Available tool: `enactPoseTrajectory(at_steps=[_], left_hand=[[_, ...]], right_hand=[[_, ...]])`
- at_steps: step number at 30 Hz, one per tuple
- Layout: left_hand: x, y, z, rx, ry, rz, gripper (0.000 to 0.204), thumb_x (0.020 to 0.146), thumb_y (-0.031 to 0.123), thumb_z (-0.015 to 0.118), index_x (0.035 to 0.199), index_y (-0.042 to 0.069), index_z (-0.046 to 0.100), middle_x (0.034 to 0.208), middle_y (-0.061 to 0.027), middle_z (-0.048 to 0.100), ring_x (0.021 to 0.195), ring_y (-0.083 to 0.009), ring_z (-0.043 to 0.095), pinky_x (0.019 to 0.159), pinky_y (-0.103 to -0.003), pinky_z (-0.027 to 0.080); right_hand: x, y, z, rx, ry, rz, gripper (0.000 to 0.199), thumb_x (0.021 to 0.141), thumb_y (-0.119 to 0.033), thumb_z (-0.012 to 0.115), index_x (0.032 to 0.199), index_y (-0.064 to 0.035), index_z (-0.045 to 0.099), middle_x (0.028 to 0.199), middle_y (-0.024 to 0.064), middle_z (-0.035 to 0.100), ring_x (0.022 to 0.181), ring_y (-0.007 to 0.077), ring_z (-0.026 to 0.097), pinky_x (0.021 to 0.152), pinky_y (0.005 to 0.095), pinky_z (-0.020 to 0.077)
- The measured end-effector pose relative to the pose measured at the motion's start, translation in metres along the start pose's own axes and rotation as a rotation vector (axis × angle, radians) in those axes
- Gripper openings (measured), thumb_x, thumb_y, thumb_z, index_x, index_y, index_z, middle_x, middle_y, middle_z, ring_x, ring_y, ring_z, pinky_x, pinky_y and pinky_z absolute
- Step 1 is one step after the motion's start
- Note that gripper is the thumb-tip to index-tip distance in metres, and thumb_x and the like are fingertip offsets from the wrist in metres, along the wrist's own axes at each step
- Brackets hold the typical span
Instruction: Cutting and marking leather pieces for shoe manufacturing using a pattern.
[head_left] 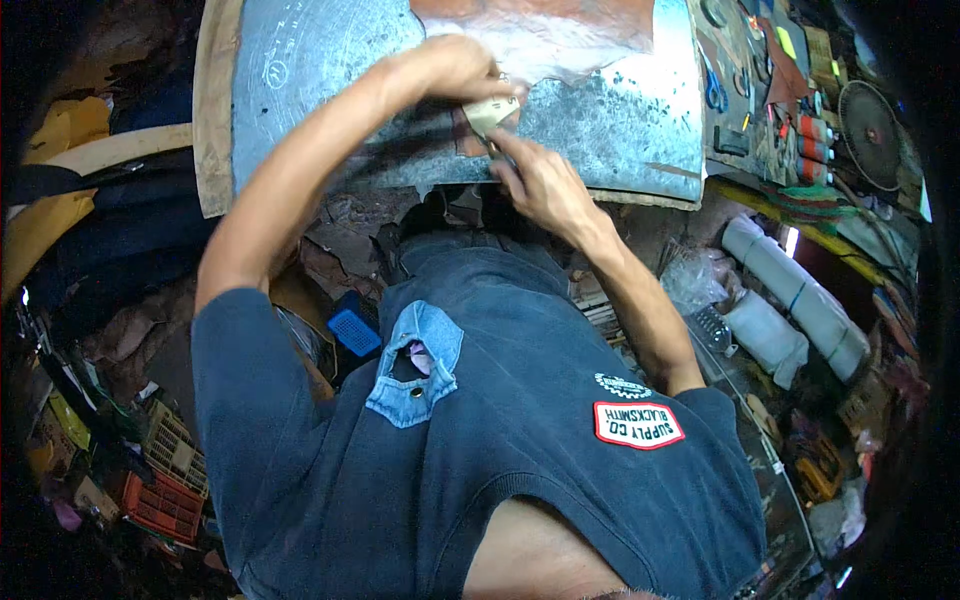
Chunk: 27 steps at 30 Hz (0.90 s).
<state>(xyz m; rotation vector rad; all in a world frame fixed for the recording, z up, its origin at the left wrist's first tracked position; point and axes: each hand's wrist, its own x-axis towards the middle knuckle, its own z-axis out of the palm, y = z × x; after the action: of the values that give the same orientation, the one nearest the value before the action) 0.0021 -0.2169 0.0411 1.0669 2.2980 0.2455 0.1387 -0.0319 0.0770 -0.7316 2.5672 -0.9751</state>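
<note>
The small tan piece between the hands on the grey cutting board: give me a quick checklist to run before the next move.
1. Left hand on the small tan piece: ok, its fingers meet the upper edge.
2. Right hand on the piece: ok, fingertips touch its lower edge.
3. Piece lying over the grey cutting board, not past its rim: ok.
4. Brown leather sheet kept apart from the piece: cannot tell, it lies close behind the left hand.
5. Any tool in either hand: cannot tell, the fingers hide it.
6. Blue-handled scissors within reach on the right side bench: ok.
</note>
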Motion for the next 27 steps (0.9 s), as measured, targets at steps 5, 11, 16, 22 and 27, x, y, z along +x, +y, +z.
enactPoseTrajectory(at_steps=[5, 11, 16, 22, 27], left_hand=[[0.066, -0.021, -0.021, -0.875, -0.205, -0.438, 0.041, 0.08, 0.037, 0.066, 0.11, 0.009, 0.07, 0.106, -0.0178, 0.069, 0.097, -0.0287, 0.068, 0.082, -0.042, 0.053], [0.086, -0.013, -0.017, -0.782, -0.195, -0.17, 0.04, 0.081, 0.036, 0.065, 0.111, 0.01, 0.07, 0.107, -0.0168, 0.069, 0.097, -0.0294, 0.068, 0.083, -0.042, 0.052], [0.078, -0.005, -0.022, -0.739, -0.185, -0.095, 0.039, 0.082, 0.035, 0.064, 0.111, 0.01, 0.07, 0.107, -0.0159, 0.069, 0.097, -0.0299, 0.068, 0.084, -0.042, 0.052], [0.073, -0.003, -0.026, -0.71, -0.17, -0.055, 0.038, 0.082, 0.035, 0.063, 0.112, 0.011, 0.069, 0.108, -0.0149, 0.069, 0.098, -0.0306, 0.068, 0.085, -0.042, 0.052], [0.072, 0.002, -0.025, -0.723, -0.177, -0.027, 0.038, 0.083, 0.034, 0.062, 0.113, 0.012, 0.069, 0.109, -0.014, 0.069, 0.098, -0.0311, 0.067, 0.086, -0.042, 0.051]], right_hand=[[0.075, 0.003, 0.023, -0.13, 0.044, 0.216, 0.032, 0.089, -0.015, 0.057, 0.119, -0.0033, 0.058, 0.093, 0.0281, 0.065, 0.082, 0.0449, 0.065, 0.073, 0.0508, 0.0527], [0.094, 0.011, 0.041, -0.237, 0.185, 0.226, 0.041, 0.083, -0.014, 0.058, 0.123, -0.0054, 0.062, 0.101, 0.0264, 0.065, 0.089, 0.0436, 0.065, 0.082, 0.048, 0.0526], [0.098, 0.015, 0.042, -0.254, 0.107, 0.26, 0.04, 0.083, -0.013, 0.056, 0.123, -0.0103, 0.062, 0.102, 0.0245, 0.064, 0.091, 0.0424, 0.065, 0.082, 0.0485, 0.0527], [0.102, 0.012, 0.041, -0.259, 0.134, 0.241, 0.037, 0.084, -0.015, 0.057, 0.12, -0.011, 0.063, 0.1, 0.0245, 0.064, 0.087, 0.0423, 0.065, 0.078, 0.0491, 0.0537], [0.103, 0.01, 0.045, -0.363, 0.139, 0.231, 0.034, 0.084, -0.016, 0.059, 0.117, -0.0106, 0.064, 0.096, 0.0248, 0.065, 0.081, 0.0406, 0.067, 0.075, 0.0486, 0.0554]])
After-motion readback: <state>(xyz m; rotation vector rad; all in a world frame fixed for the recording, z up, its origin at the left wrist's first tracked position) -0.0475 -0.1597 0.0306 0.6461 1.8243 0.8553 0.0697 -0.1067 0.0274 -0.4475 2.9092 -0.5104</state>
